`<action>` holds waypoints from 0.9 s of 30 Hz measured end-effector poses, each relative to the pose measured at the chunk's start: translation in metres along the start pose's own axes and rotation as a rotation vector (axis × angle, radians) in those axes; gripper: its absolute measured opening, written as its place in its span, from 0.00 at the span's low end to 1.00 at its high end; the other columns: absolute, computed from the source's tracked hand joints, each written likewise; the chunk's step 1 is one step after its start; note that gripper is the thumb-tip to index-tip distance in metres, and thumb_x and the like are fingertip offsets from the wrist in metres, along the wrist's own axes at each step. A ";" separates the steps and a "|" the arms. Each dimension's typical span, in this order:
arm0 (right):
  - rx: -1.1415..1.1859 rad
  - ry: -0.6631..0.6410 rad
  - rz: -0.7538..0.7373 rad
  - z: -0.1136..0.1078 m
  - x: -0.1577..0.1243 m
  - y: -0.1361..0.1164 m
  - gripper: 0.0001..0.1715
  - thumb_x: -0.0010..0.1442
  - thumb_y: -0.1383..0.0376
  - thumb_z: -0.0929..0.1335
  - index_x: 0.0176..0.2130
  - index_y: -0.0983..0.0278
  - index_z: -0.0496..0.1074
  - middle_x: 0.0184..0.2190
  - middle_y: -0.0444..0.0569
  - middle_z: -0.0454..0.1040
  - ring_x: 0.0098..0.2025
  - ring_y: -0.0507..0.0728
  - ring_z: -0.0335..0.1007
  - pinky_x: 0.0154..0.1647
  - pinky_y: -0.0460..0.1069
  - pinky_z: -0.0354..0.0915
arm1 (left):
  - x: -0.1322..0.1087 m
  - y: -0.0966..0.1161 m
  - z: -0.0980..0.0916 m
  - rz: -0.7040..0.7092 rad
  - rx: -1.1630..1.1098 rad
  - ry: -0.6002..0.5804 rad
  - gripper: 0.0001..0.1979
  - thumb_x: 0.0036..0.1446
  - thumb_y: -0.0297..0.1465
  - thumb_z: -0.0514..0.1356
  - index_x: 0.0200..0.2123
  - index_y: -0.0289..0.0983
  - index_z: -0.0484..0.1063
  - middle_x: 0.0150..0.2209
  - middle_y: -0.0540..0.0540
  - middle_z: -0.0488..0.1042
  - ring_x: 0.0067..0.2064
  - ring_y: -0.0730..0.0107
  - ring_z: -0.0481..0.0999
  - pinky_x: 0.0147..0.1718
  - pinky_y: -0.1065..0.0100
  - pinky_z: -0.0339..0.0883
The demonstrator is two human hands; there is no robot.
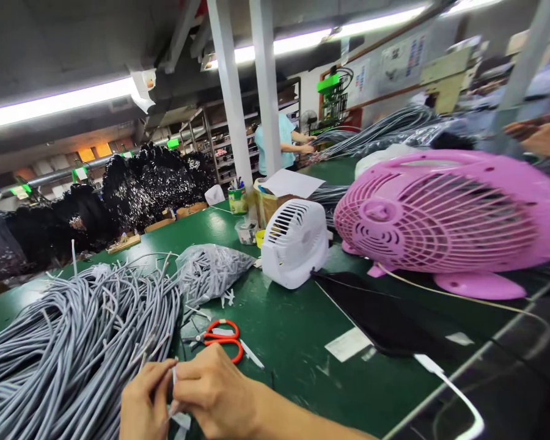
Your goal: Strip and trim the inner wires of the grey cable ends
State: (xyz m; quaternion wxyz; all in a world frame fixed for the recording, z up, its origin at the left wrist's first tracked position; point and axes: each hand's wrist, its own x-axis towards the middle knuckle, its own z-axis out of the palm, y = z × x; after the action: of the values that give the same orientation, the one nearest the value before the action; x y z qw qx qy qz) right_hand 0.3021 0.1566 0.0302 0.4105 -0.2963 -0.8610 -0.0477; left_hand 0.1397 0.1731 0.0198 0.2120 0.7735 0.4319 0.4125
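Low in the head view, my left hand (144, 400) and my right hand (215, 391) meet, fingers pinched together. Between the fingertips shows a small whitish piece, partly hidden; I cannot make out what it is. A large heap of grey cables (77, 342) lies just left of and behind my left hand. Scissors with red handles (236, 342) rest on the green table (284, 373) just beyond my right hand. A clear plastic bag (213, 272) of short grey and white pieces sits behind the scissors.
A white fan (296, 244), a large pink fan (449, 214) and a black tablet (376, 311) with a white cable (461, 397) stand or lie on the right. Pen containers (237, 198) are near the posts. A person in light blue (284, 143) works beyond.
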 end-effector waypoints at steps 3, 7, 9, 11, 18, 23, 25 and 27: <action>0.160 0.097 0.200 -0.017 0.005 0.015 0.10 0.46 0.74 0.64 0.17 0.64 0.67 0.17 0.41 0.65 0.19 0.47 0.56 0.19 0.44 0.46 | -0.008 0.009 0.014 0.190 0.001 -0.061 0.11 0.52 0.30 0.56 0.33 0.40 0.79 0.28 0.43 0.78 0.29 0.66 0.78 0.28 0.73 0.71; 0.356 0.165 0.499 -0.029 0.016 0.030 0.14 0.52 0.72 0.65 0.17 0.67 0.66 0.16 0.41 0.64 0.20 0.47 0.58 0.22 0.42 0.53 | -0.017 0.012 0.011 0.070 -0.139 0.246 0.09 0.50 0.33 0.59 0.33 0.39 0.78 0.32 0.43 0.79 0.35 0.63 0.78 0.35 0.70 0.72; 0.378 0.122 0.469 -0.023 0.017 0.026 0.14 0.52 0.72 0.67 0.17 0.66 0.66 0.16 0.39 0.63 0.20 0.47 0.58 0.21 0.41 0.53 | -0.015 0.007 -0.001 -0.151 -0.221 0.366 0.11 0.46 0.37 0.63 0.32 0.38 0.78 0.34 0.44 0.79 0.36 0.60 0.78 0.36 0.69 0.73; 0.405 0.047 0.360 -0.012 0.015 0.016 0.14 0.50 0.71 0.69 0.16 0.66 0.66 0.16 0.39 0.62 0.21 0.46 0.58 0.21 0.41 0.53 | -0.009 0.002 -0.011 -0.350 -0.354 0.444 0.16 0.40 0.39 0.66 0.32 0.36 0.78 0.34 0.45 0.80 0.35 0.60 0.78 0.33 0.69 0.74; 0.512 0.009 0.182 0.000 0.003 -0.018 0.20 0.58 0.65 0.64 0.16 0.65 0.63 0.16 0.40 0.59 0.20 0.48 0.53 0.20 0.44 0.48 | 0.001 0.017 -0.006 -0.346 -0.308 0.431 0.14 0.42 0.37 0.63 0.28 0.31 0.78 0.29 0.41 0.79 0.31 0.62 0.77 0.31 0.68 0.71; 0.405 -0.178 0.182 -0.012 0.003 -0.008 0.18 0.60 0.66 0.62 0.21 0.65 0.67 0.18 0.42 0.64 0.21 0.49 0.58 0.22 0.44 0.51 | 0.004 0.023 -0.005 -0.277 -0.136 0.371 0.12 0.50 0.33 0.57 0.30 0.33 0.78 0.30 0.42 0.79 0.33 0.61 0.77 0.35 0.65 0.69; 0.234 -0.365 0.233 -0.013 0.001 -0.003 0.13 0.57 0.69 0.63 0.23 0.64 0.69 0.21 0.44 0.68 0.23 0.51 0.62 0.24 0.45 0.53 | 0.004 0.020 -0.010 -0.274 -0.045 0.359 0.12 0.51 0.32 0.56 0.33 0.35 0.78 0.34 0.42 0.79 0.36 0.61 0.76 0.38 0.64 0.67; 0.151 -0.551 0.228 -0.011 -0.002 0.003 0.10 0.55 0.71 0.66 0.23 0.64 0.71 0.23 0.45 0.71 0.26 0.52 0.66 0.25 0.45 0.54 | 0.003 0.016 -0.014 -0.266 0.033 0.326 0.12 0.52 0.30 0.55 0.37 0.36 0.77 0.35 0.43 0.78 0.37 0.63 0.75 0.40 0.65 0.66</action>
State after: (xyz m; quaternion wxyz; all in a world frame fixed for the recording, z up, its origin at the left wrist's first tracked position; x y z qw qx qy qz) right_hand 0.3121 0.1547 0.0357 0.1851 -0.3613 -0.9023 0.1451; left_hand 0.1376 0.1663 0.0401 0.1792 0.6361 0.5657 0.4933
